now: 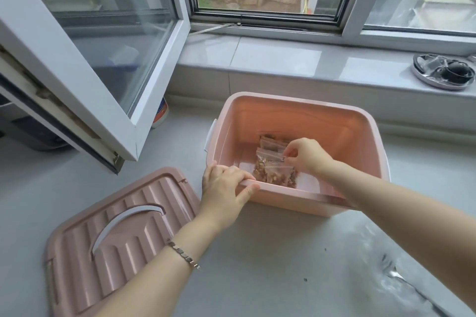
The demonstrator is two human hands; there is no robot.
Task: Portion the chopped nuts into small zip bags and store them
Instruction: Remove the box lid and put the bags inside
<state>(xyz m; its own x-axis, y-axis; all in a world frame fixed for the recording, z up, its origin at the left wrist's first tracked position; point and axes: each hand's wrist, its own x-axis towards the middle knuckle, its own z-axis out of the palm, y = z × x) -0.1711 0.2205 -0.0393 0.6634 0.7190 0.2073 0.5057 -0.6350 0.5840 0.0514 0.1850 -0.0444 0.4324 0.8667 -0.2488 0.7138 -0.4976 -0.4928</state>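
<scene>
The pink bin (296, 116) on the bench (257, 265) holds several nut bags (273, 172); the right hand (306, 154) pinches one bag while the left hand (224, 188) grips the bin's rim.

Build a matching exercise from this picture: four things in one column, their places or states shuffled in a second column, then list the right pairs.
Column one
1. lid
2. zip bags of nuts
3. left hand
4. round metal tray

Column two
A. on the windowsill
B. inside the pink box
C. flat on the counter, left of the box
D. gripping the box's near rim

Pairs: 1-C, 2-B, 3-D, 4-A.
</scene>
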